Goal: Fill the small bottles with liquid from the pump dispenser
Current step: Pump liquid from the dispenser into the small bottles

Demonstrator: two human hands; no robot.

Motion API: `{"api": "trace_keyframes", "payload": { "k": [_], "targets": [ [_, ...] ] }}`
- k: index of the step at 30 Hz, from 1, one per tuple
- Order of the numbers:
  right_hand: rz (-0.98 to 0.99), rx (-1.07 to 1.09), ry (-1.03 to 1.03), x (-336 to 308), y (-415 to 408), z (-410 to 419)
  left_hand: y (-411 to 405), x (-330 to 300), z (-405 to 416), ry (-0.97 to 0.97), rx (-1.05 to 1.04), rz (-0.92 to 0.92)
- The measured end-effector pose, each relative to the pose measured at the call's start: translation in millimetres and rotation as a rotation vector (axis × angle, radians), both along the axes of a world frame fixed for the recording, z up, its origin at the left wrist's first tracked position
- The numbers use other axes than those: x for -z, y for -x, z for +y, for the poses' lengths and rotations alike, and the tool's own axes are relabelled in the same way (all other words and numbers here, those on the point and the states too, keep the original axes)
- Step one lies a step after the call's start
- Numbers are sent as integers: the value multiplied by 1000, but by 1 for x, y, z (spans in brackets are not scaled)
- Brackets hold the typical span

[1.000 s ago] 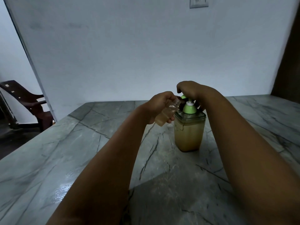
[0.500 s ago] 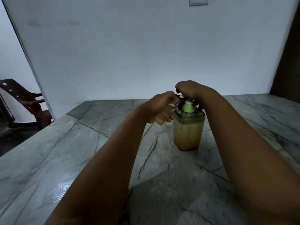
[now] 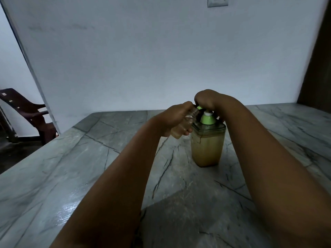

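A square, clear plastic pump dispenser (image 3: pixel 206 145) with a green pump head, filled most of the way with a cloudy tan liquid, was seen standing upright on the grey, dark-veined marble worktop (image 3: pixel 71 176), toward its far edge and somewhat nearer the right side than the left. A small clear plastic bottle (image 3: pixel 184 125), partly filled with the same tan liquid, was held tilted just beside the dispenser's left shoulder, its mouth raised toward the green spout. The bottle was gripped by the left hand (image 3: pixel 174 118), whose fingers were curled round its body. The right hand (image 3: pixel 207 99) was placed over the top of the pump head with its fingers curled down around it; the spout was largely hidden beneath that hand, and whether the bottle's mouth touched it could not be told. Both forearms were stretched forward over the worktop from the near edge. A plain white wall (image 3: pixel 143 59) was seen behind the far edge, with a grey switch plate (image 3: pixel 217 1) at its top, and a dark brown plastic chair (image 3: pixel 26 111) was seen beyond the left edge.
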State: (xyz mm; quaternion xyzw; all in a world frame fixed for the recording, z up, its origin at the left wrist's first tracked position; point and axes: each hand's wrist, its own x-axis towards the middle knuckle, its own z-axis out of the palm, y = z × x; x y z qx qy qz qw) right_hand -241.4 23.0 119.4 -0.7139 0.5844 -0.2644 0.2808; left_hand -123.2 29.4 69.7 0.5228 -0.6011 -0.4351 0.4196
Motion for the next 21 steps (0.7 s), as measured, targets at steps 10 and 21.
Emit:
{"api": "trace_keyframes", "payload": {
  "k": [10,21],
  "targets": [
    [25,-97,-88,-6,11,2,-3,1,-2,-31,7,26],
    [96,-90,-9,1,2,0,-5,2,-5,-46,10,14]
  ]
}}
